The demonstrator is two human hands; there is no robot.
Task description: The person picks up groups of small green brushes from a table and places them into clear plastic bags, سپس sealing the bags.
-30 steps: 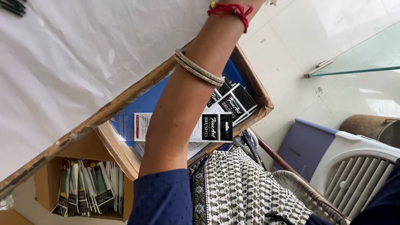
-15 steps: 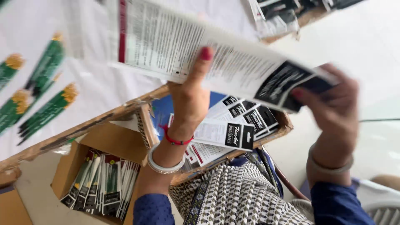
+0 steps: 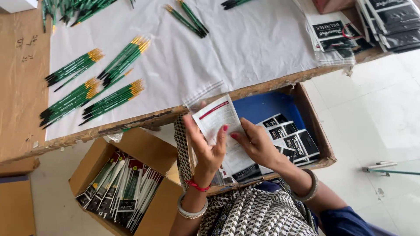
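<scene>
Over on the far left, bundles of green-handled paintbrushes (image 3: 94,85) lie fanned across the white cloth (image 3: 245,48) that covers the worktable (image 3: 22,87), brass ferrules pointing up and to the right. Below the table edge, an open cardboard box (image 3: 127,188) sits on the floor, packed with sleeved brush sets standing on end. Moving in toward the middle, the left hand (image 3: 205,146) is raised, palm facing the camera, a red thread and a metal bangle on the wrist, thumb and fingers closed on the lower left part of a white printed packaging sleeve (image 3: 218,120) with a red stripe. That sleeve sits just below the table's front edge, above the lap, tilted to one side. Right beside it, the right hand (image 3: 258,144) presses in from the other side, fingertips pinching the sleeve's lower right edge, so both hands have it clamped between them. Behind and to the right, a shallow cardboard tray (image 3: 315,131) with a blue base holds a stack of black-and-white header cards (image 3: 288,135). At the top right, more black cards (image 3: 389,19) rest on the table corner.
</scene>
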